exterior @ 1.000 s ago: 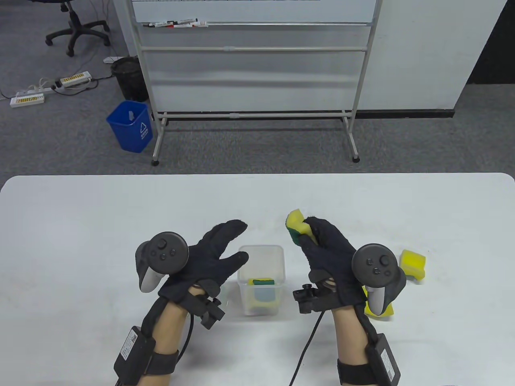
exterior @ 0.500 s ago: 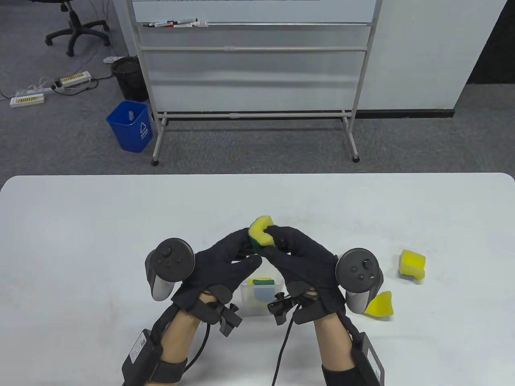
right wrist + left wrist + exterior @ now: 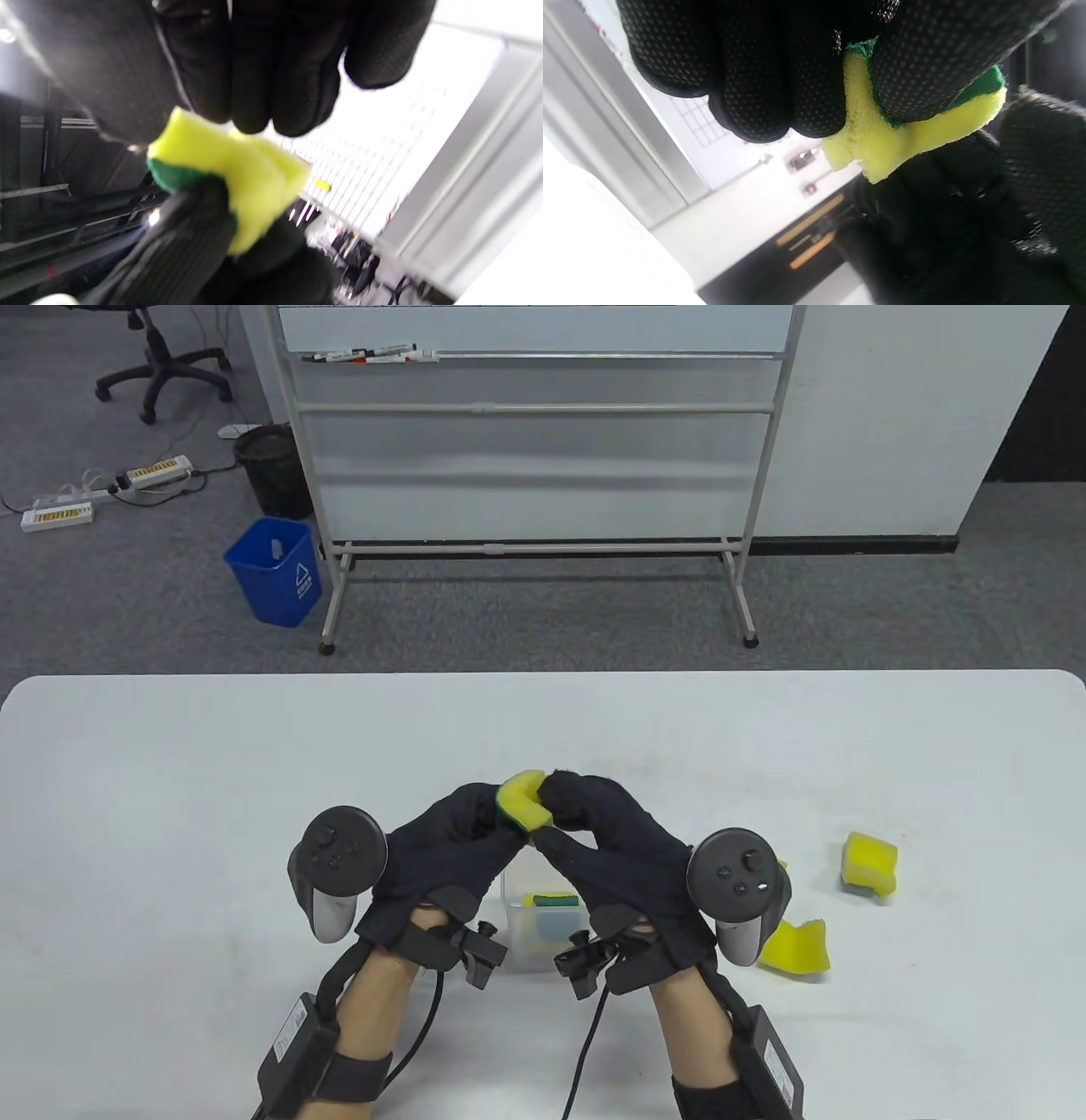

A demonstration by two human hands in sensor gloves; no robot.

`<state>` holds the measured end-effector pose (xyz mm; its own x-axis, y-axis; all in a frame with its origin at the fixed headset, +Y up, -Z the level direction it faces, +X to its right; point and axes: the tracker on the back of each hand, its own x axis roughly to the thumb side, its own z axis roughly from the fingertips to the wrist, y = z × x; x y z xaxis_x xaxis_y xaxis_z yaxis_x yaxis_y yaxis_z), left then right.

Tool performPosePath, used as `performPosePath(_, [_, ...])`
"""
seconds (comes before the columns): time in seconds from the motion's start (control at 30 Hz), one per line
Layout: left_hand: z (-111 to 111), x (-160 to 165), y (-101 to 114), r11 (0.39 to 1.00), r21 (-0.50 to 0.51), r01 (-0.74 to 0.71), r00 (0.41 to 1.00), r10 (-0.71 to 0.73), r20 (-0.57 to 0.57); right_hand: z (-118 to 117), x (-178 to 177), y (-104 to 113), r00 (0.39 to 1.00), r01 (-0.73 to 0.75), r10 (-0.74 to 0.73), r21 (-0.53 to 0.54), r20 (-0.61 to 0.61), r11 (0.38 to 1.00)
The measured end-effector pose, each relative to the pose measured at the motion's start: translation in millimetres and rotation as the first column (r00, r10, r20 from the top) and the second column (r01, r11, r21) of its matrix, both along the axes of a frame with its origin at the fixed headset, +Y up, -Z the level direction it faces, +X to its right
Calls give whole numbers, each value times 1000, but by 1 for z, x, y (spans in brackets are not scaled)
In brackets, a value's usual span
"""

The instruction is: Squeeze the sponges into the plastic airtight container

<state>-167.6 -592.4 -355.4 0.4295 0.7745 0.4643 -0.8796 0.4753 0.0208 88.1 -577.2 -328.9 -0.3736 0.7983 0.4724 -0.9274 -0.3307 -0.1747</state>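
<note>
Both hands hold one yellow sponge with a green scouring side, bent between them, just above and behind the clear plastic container. My left hand grips its left end; the left wrist view shows its fingers pressing the sponge. My right hand pinches its right end, and the sponge also shows in the right wrist view. The container is open and holds a yellow-green sponge.
Two more yellow sponges lie on the white table to the right: one further right, one close to my right wrist. A whiteboard stand and a blue bin are on the floor beyond the table.
My right hand has carried the sponge leftward to over the container. My left hand rose from beside the container and took hold of the sponge's other end. The sponge is now more bent.
</note>
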Motion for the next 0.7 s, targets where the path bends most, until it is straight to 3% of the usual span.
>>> performPosePath(0.13, [4,8,8,977,83,195,980,-198,27,-4,-5,0,967,-183,173,-37,-189,982])
performPosePath(0.23, [7,14,11,959,118,259,964,-263,24,-7,-11,-1,935,-266,248,-40,-253,963])
performPosePath(0.57, [8,17,7,923,158,352,936,-348,-50,-3,-12,-1,960,-279,278,74,24,957])
performPosePath(0.7, [5,17,3,915,114,387,922,-386,-29,-4,-11,-6,955,-278,265,93,135,956])
